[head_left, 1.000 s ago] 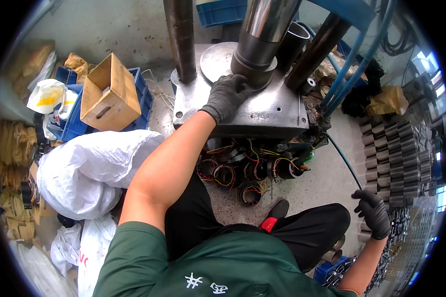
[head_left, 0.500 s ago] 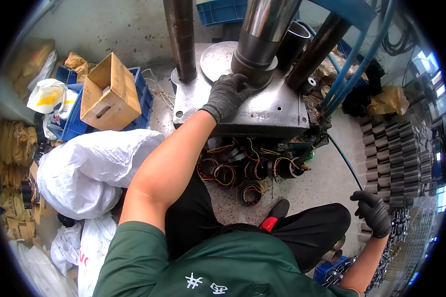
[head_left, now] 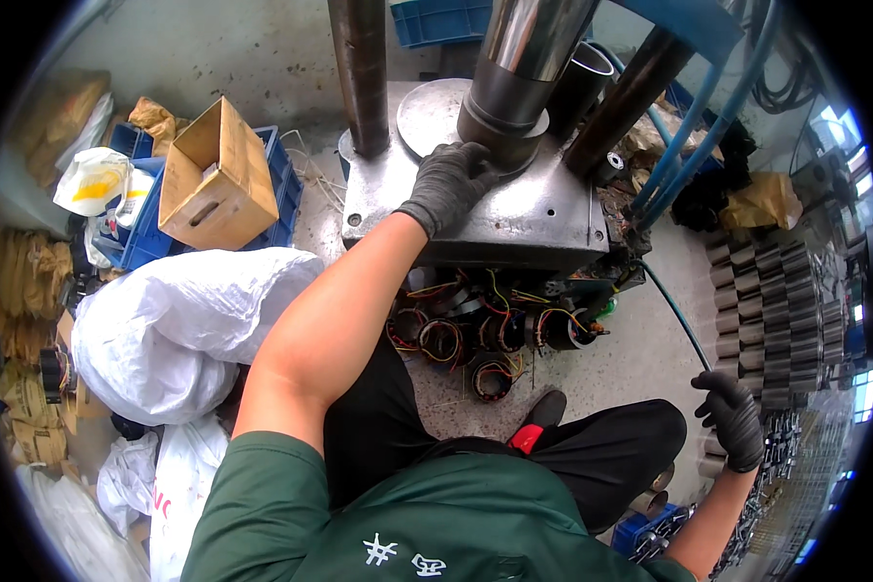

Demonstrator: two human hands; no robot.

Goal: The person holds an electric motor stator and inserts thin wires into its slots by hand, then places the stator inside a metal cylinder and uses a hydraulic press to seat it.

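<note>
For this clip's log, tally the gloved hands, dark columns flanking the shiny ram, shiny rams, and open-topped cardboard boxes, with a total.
Gloved hands: 2 (left hand, right hand)
Dark columns: 2 (left column, right column)
Shiny ram: 1
Open-topped cardboard box: 1
Total: 6

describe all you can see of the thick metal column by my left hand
The thick metal column looks round, mirror-bright above and darker grey below, with a ridge around its lower part. Its top runs out of view, and it appears tilted. Its lower end is over the pale round plate. Your left hand is at its base; contact is hard to tell.
</note>
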